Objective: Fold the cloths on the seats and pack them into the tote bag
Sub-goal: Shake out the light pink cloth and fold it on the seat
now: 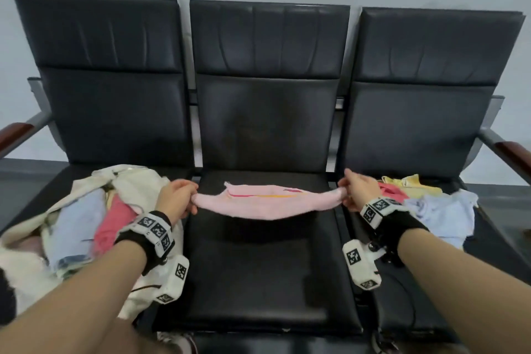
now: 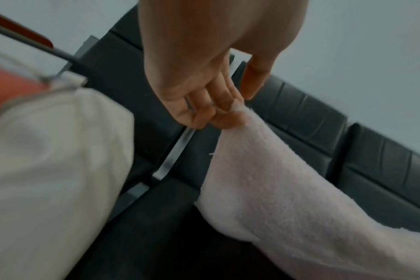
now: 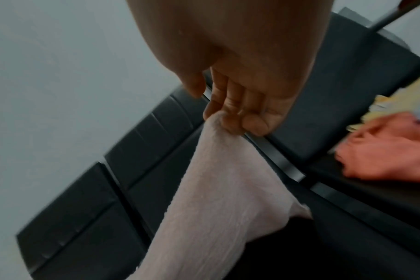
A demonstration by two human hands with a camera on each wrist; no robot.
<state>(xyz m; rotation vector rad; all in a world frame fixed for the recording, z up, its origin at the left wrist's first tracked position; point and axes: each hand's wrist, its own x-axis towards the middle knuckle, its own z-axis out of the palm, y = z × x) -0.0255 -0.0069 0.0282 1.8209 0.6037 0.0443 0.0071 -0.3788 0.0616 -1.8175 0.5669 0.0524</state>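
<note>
Pink cloth stretched over the middle seat

Hands hold a pink cloth (image 1: 258, 202) by its two short ends above the middle seat (image 1: 258, 273) of a three-seat black row. The left hand (image 1: 175, 197) pinches the end at 9 o'clock, its fingers (image 2: 218, 115) curled round a bunched corner, as the left wrist view shows. The right hand (image 1: 360, 191) pinches the end at 3 o'clock, its fingers (image 3: 230, 117) clenched on the gathered edge in the right wrist view. Between them the cloth sags in a shallow curve, folded along its length, with thin red and orange stripes on the upper layer. Its lowest part hangs near the seat cushion; whether it touches cannot be told.

On the left seat, at 8 o'clock from the cloth, lies a cream tote bag (image 1: 138, 181), its mouth open, with a light blue cloth (image 1: 77, 227) and a coral cloth (image 1: 115, 224) inside it. On the right seat, at 3 o'clock, a loose heap lies unfolded: a yellow cloth (image 1: 413, 182) farthest back, a red cloth (image 1: 392, 191) just beside the right wrist, and a pale blue cloth (image 1: 442, 213) nearest the front edge. Wooden-capped armrests (image 1: 514, 152) flank the row at both ends.
</note>
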